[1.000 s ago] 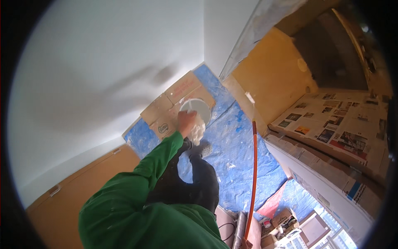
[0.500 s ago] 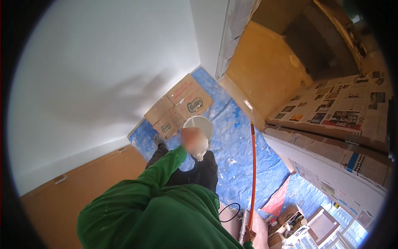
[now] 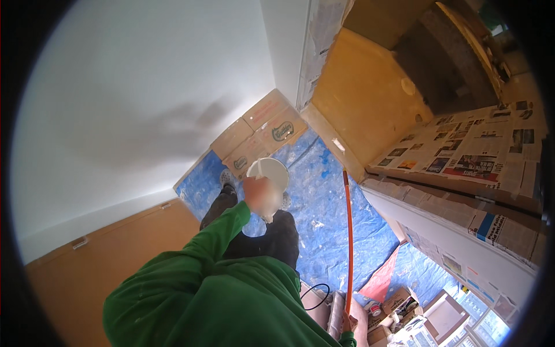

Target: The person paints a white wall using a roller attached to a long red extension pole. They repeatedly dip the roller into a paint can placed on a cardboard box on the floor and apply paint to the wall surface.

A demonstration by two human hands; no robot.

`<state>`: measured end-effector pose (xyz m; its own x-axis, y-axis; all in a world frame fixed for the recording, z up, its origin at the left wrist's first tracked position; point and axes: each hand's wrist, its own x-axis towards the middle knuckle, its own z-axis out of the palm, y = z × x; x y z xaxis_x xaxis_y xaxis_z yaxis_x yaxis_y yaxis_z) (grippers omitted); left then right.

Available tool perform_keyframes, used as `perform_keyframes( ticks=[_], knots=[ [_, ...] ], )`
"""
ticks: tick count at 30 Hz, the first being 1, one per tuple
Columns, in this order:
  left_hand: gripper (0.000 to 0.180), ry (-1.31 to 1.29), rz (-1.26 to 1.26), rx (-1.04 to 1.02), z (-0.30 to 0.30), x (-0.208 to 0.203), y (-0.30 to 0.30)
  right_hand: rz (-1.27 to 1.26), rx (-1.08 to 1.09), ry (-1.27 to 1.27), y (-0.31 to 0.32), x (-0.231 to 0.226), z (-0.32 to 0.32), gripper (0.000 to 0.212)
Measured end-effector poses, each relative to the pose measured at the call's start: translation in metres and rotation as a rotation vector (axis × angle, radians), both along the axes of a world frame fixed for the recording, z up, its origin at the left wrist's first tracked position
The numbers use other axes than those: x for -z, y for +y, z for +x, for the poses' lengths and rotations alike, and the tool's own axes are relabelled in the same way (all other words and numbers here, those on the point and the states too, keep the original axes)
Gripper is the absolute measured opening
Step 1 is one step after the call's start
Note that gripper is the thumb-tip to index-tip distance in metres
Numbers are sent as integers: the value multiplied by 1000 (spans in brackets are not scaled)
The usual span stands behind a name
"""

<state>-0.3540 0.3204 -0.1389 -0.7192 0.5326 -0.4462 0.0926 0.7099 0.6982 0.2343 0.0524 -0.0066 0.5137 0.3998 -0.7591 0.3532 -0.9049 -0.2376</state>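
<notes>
My left hand (image 3: 257,194), blurred, is in front of my legs at the near rim of a white bucket (image 3: 278,172), seemingly gripping it. The bucket's inside is pale, and a whitish lump (image 3: 267,217) shows just below the hand. At the lower right, my right hand (image 3: 348,322) is closed round the lower part of a long orange pole (image 3: 350,243). The pole runs away from me across the blue sheet, and a small white roller or brush head (image 3: 338,144) lies just past its far tip.
Blue plastic sheeting (image 3: 324,220) covers the floor, with flattened cardboard (image 3: 260,130) in the far corner. A white wall (image 3: 133,104) rises at left. On the right are a newspaper-covered ledge (image 3: 462,144) and a yellow-brown panel (image 3: 370,87). An open box of supplies (image 3: 399,306) stands lower right.
My left shoe has come forward to the cardboard's edge. The view has shifted slightly, and the bucket, left hand and pole appear a little farther left. Both hands keep their hold.
</notes>
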Motion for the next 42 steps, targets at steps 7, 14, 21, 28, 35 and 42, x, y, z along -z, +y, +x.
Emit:
perform_keyframes(
  ticks=[7, 14, 21, 28, 35, 42],
  knots=[
    [31, 87, -9, -32, -37, 21, 0, -44, -227, -82, -1, -22, 4, 43],
    [33, 472, -313, 599, -100, 101, 17, -321, -459, -196, -12, -29, 19, 42],
    [32, -152, -198, -196, -143, 236, 28, -43, -752, -284, 64, -72, -39, 34],
    [18, 578, 12, 913, -211, 343, 15, -221, -714, -417, 154, -99, -144, 44],
    [16, 365, 169, 680, -232, 419, -32, -199, -902, -480, 178, -70, -185, 42],
    [21, 658, -85, 745, -239, 441, -23, -268, -889, -527, 176, -68, -195, 39]
  ],
)
